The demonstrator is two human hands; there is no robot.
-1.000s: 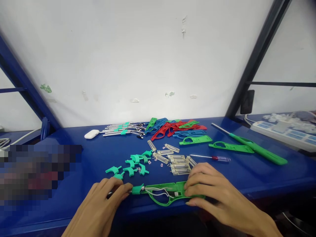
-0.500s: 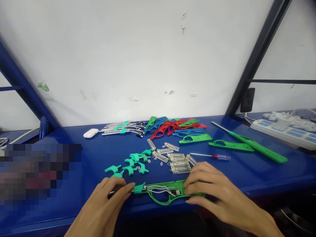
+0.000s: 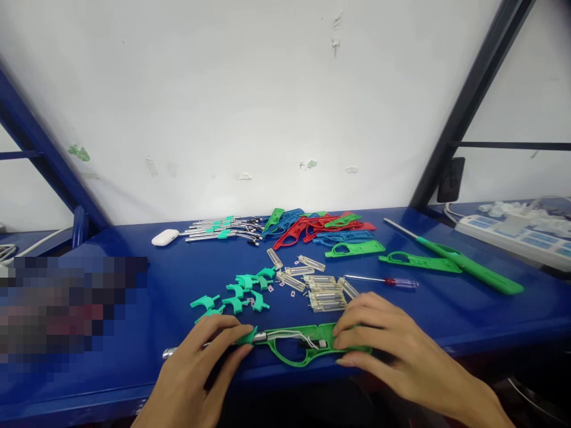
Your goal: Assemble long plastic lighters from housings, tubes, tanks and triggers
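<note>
By the surface's near edge (image 3: 89, 397), left hand (image 3: 196, 356) seemingly pinches teal collar (image 3: 248, 337), right hand (image 3: 379, 339) grips green shell (image 3: 328, 330); tugging could unseat wires (image 3: 288, 333).

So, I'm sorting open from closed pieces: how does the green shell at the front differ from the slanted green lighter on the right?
The green shell lies open, white wires showing; the green lighter looks closed. The shell runs crosswise; the lighter slants, farther back. The right grip is on the shell; no grip touches the lighter. Both are long and green.
</note>
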